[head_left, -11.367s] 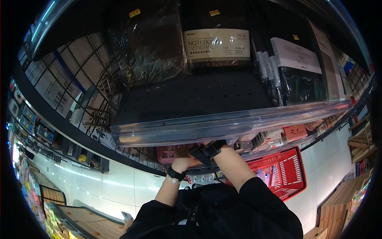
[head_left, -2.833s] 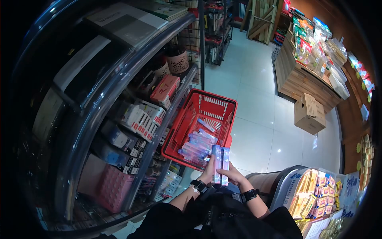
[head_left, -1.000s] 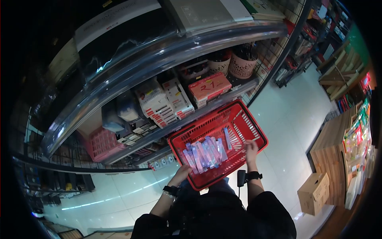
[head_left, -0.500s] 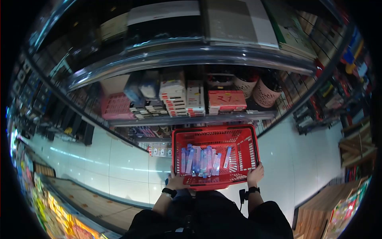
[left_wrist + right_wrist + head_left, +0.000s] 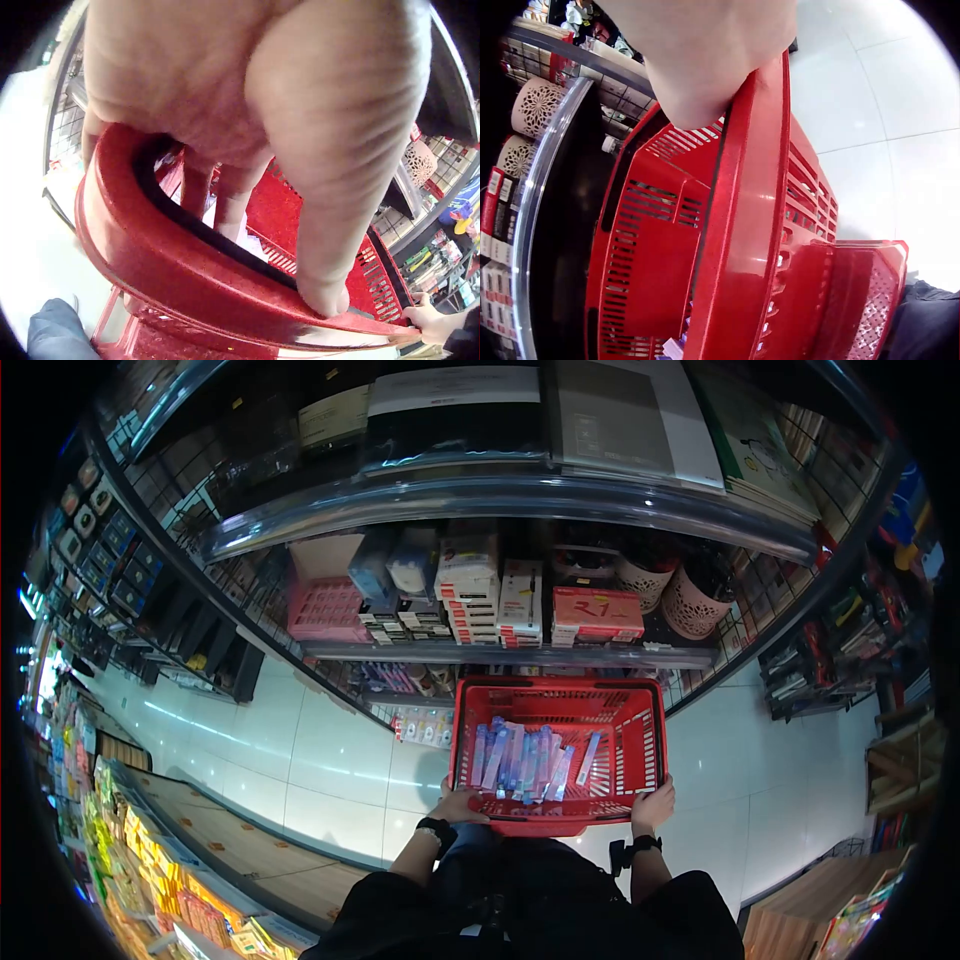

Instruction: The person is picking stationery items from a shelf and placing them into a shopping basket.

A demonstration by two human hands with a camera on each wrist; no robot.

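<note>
A red plastic shopping basket (image 5: 545,826) stands in front of me in the head view, close against the lower shelves. Its near left corner is in the grip of my left hand (image 5: 460,806). In the left wrist view the fingers (image 5: 232,202) reach over the rim to the inside, and the thumb presses along the rim top. My right hand (image 5: 653,807) holds the near right corner, its thumb over the inner edge in the right wrist view. Several slim purple-blue packs (image 5: 520,760) lie in the basket, bunched at the left, with one apart at the right.
Behind the basket, a shelf (image 5: 500,654) carries white cartons (image 5: 467,585), a red box (image 5: 597,615), pink lattice cups (image 5: 695,603) and a pink bin (image 5: 330,610). Notebooks fill the shelf above. A wooden display (image 5: 240,845) stands at lower left, another (image 5: 820,905) at lower right.
Earlier, both hands were at the lower shelf, then held slim packs over the basket. Both now grip the basket's near corners, and my view has swung to face the shelf squarely.
</note>
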